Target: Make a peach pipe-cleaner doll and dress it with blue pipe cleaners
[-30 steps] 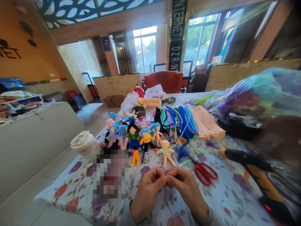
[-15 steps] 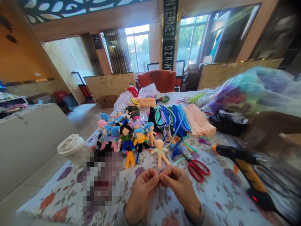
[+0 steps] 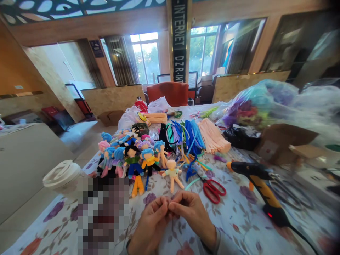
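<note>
The left hand (image 3: 150, 221) and right hand (image 3: 192, 210) meet over the counter (image 3: 228, 226), fingertips pressed together; whether they pinch anything cannot be told. The bald doll (image 3: 173, 174) lies just beyond the grip, long axis pointing away, feet toward it, nearer the right hand. The lidded cup (image 3: 61, 175) stands at left, contents unclear; the plastic bag (image 3: 265, 97), rear right, contains coloured material.

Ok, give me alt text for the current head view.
A person's left hand and right hand pinch close together over a flowered tablecloth, anything between them too small to make out. Beyond lie a bald doll, clustered haired dolls and red scissors; a glue gun is at right.
</note>
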The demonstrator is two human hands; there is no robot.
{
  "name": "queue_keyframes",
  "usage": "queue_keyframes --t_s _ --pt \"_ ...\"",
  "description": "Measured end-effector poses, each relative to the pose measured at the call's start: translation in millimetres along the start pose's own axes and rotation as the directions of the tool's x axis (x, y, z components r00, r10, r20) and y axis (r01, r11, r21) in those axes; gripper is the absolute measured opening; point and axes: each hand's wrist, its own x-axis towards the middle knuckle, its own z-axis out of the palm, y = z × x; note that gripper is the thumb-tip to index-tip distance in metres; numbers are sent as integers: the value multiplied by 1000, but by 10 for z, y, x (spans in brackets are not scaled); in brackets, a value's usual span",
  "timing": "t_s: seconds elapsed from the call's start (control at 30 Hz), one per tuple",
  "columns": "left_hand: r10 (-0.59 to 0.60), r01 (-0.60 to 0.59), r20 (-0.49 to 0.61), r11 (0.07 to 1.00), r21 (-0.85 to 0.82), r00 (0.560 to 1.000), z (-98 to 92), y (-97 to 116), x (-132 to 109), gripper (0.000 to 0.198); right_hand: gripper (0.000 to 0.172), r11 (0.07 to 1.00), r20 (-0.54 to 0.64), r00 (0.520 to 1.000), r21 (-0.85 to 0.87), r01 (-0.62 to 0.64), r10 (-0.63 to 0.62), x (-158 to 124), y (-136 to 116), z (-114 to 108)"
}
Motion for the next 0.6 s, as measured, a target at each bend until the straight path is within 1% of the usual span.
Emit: queue_keyframes --t_s 0.07,0.2,0.27,0.37,0.4,0.43,0.47,0.5,0.53,0.57,0.6 --pt "5 -5 -8 1000 -17 1000 -14 -7 6 18 24 1000 -15 1000 -22 0 0 -1 5 3" --pt "1 -3 -68 1000 -29 998 -51 -33 8 14 23 990 -58 997 -135 46 -54 -14 9 16" --pt "-21 19 -46 999 -41 999 -62 -40 3 13 25 992 -36 998 -121 37 -42 -18 13 23" --pt "-30 31 22 999 -36 999 -76 -45 2 16 27 997 30 999 -74 -9 11 -21 12 17" --pt "-26 26 28 999 -25 999 -85 -48 5 17 28 993 48 999 -115 -11 16 -20 1 3" --pt "-20 20 18 1000 -4 1000 -96 -51 10 17 29 974 57 998 -228 11 2 -16 -20 -21" --pt "-15 15 -7 1000 28 1000 -108 -54 14 18 32 920 56 998 -388 46 -26 -7 -54 -56" --pt "-8 11 -40 997 71 999 -119 -54 19 18 35 827 51 997 -557 83 -65 7 -101 -104" --pt "6 3 -67 992 128 998 -125 -51 24 20 38 672 48 991 -731 120 -125 29 -162 -167" --pt "31 -13 -89 980 197 996 -123 -42 28 21 36 562 36 985 -817 125 -167 59 -231 -244" --pt "58 -27 -104 961 275 993 -111 -26 31 23 33 513 25 983 -850 117 -183 97 -306 -333"
